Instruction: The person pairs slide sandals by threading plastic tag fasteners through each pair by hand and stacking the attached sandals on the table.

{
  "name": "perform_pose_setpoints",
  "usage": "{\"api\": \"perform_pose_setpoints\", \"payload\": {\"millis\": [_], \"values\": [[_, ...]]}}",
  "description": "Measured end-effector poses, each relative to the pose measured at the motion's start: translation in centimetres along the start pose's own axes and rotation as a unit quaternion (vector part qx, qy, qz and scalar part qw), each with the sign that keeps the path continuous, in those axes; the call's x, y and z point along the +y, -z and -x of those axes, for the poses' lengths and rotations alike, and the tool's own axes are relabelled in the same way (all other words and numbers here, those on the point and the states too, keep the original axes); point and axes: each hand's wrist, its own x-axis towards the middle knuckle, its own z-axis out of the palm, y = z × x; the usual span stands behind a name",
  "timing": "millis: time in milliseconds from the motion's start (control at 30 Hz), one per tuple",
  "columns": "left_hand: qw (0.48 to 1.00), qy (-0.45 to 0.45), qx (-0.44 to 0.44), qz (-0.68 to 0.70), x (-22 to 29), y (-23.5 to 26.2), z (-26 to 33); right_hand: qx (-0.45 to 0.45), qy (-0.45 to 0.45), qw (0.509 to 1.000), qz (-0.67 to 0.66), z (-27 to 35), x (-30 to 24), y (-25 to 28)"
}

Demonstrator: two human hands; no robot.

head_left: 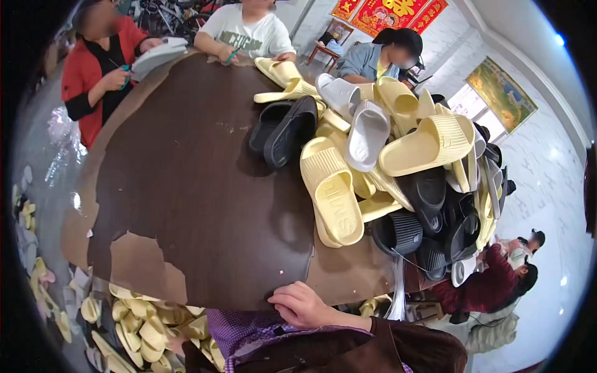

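Note:
My right hand [301, 304] rests on the near edge of the brown round table [186, 168]. Its fingers are loosely curled together, and nothing shows in them. Low at the left, what looks like my left hand [179, 345] reaches down beside the yellow slippers [152, 332] heaped below the table; its fingers are too unclear to read. On the table's right side lies a tall pile of slippers, with a yellow slipper [333, 193] nearest my right hand. A pair of black slippers [283, 130], a grey slipper [368, 135] and several more yellow ones lie around it.
Across the table, a person in red [127, 46] holds scissors and a light grey piece. A person in white [245, 31] also holds scissors. Someone in blue [373, 59] sits behind the pile. Torn brown covering [146, 267] shows along the table's near edge.

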Motion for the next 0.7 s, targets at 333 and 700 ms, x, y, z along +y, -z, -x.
{"api": "perform_pose_setpoints", "payload": {"millis": [333,700], "values": [[0.99,-0.016,0.04,0.133,-4.9,0.7,-1.7,0.034,0.031,0.998,-0.032,0.7,0.2,0.7],[0.966,-0.095,0.067,0.229,-7.6,0.9,-2.3,0.07,0.047,0.995,-0.047,1.8,0.0,0.8]]}}
